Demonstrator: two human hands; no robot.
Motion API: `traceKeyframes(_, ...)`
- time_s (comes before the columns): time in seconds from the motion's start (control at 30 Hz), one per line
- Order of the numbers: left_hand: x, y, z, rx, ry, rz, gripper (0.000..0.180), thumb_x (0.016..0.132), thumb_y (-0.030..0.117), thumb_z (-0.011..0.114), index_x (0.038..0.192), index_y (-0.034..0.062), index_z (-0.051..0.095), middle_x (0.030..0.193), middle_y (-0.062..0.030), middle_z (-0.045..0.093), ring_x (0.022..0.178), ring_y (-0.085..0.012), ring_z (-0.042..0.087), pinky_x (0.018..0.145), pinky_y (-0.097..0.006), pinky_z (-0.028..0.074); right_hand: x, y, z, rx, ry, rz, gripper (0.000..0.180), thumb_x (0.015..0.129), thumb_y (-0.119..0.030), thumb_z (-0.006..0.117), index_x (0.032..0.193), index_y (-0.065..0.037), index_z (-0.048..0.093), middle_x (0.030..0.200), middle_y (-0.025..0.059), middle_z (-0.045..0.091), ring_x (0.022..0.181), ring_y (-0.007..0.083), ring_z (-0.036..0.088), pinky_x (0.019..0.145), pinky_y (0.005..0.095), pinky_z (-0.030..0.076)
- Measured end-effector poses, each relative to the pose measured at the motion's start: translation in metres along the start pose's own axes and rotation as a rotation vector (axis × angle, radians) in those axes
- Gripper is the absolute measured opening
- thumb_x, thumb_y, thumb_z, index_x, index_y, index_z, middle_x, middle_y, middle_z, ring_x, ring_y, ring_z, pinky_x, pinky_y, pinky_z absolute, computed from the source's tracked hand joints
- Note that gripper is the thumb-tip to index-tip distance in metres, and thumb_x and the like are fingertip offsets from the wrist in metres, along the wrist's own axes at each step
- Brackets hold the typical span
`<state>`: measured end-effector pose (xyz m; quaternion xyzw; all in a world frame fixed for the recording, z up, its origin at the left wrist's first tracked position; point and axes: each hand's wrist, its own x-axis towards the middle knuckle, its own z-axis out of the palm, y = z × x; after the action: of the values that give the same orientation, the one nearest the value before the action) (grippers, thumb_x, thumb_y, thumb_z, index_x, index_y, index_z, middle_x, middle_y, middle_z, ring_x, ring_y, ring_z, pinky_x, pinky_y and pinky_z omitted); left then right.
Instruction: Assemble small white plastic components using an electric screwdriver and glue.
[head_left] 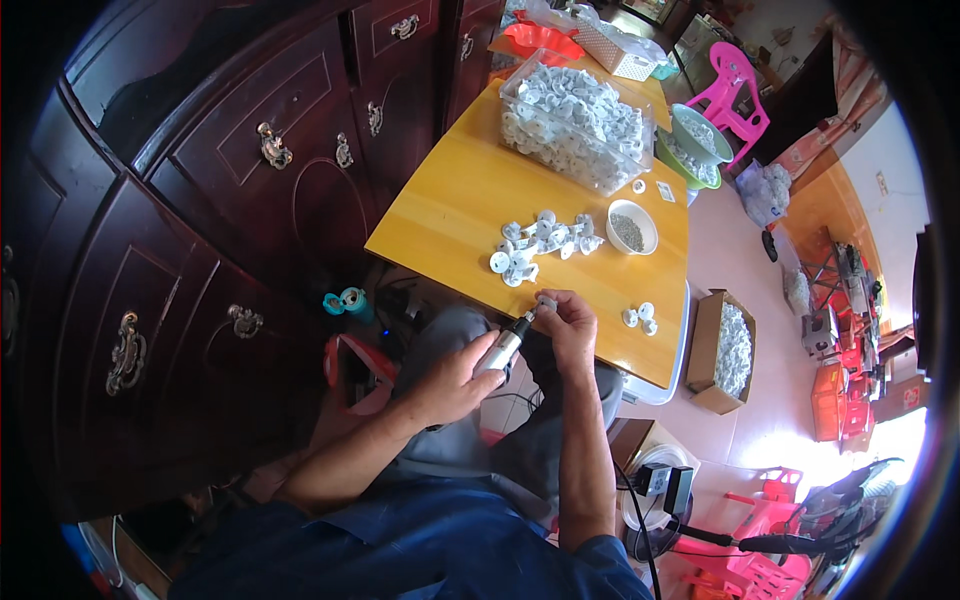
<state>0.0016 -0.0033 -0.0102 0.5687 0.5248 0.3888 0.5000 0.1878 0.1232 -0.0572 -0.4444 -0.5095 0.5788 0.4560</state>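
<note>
My left hand (452, 384) is wrapped round a silver-and-black electric screwdriver (501, 350), tilted up and to the right. Its tip meets a small white plastic part (546, 302) pinched in the fingers of my right hand (570, 328), just over the table's front edge. Beyond my hands, a loose pile of similar white parts (550, 238) lies on the yellow wooden table (430, 215). To its right stands a white bowl (648, 222) of tiny grey metal pieces, too small to tell apart. Several white parts (645, 318) sit apart near the table's right edge.
A clear bin (600, 180) heaped with white parts stands at the table's back. Stacked bowls (700, 135) hold more beside it. On the floor at right are a cardboard box (705, 375) of parts and pink chairs (735, 85). Dark drawers (230, 170) line the left.
</note>
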Motion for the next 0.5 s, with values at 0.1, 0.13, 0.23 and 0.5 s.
traceKeyframes(0.1, 0.0, 0.001, 0.0, -0.057, -0.022, -0.041, 0.052, 0.092, 0.016, 0.06, 0.139, 0.0004, 0.043, 0.083, -0.0134, 0.065, 0.063, -0.0202, 0.063, 0.063, -0.035, 0.051, 0.001, 0.006, -0.003, -0.007, -0.018, -0.052, 0.019, 0.089, 0.0, 0.065, 0.107, 0.0, 0.066, 0.103, 0.0052, 0.07, 0.092, 0.0103, 0.064, 0.083, 0.0251, 0.052)
traceKeyframes(0.13, 0.0, 0.002, 0.0, -0.09, -0.029, -0.059, 0.052, 0.092, 0.016, 0.06, 0.139, 0.0012, 0.043, 0.08, -0.0107, 0.064, 0.059, -0.0163, 0.06, 0.06, -0.033, 0.05, 0.001, 0.006, -0.003, -0.009, -0.022, -0.048, 0.019, 0.089, 0.0, 0.065, 0.107, 0.0, 0.066, 0.102, 0.0053, 0.07, 0.092, 0.0104, 0.064, 0.083, 0.0252, 0.053)
traceKeyframes(0.23, 0.001, 0.001, 0.0, -0.098, -0.017, 0.004, 0.05, 0.093, 0.015, 0.058, 0.139, 0.0022, 0.044, 0.077, -0.0076, 0.061, 0.056, -0.0129, 0.057, 0.056, -0.032, 0.048, 0.0, 0.006, -0.001, 0.018, -0.021, -0.018, 0.019, 0.089, 0.002, 0.065, 0.108, 0.001, 0.065, 0.102, 0.0062, 0.07, 0.092, 0.0109, 0.065, 0.083, 0.0247, 0.052)
traceKeyframes(0.5, 0.001, 0.01, -0.003, -0.202, -0.07, -0.047, 0.048, 0.093, 0.013, 0.056, 0.139, 0.0033, 0.045, 0.084, -0.003, 0.061, 0.056, -0.0084, 0.054, 0.054, -0.027, 0.047, -0.005, -0.004, 0.004, 0.089, 0.016, 0.033, 0.019, 0.089, 0.002, 0.065, 0.108, 0.003, 0.065, 0.1, 0.008, 0.07, 0.088, 0.0115, 0.066, 0.08, 0.0258, 0.054)
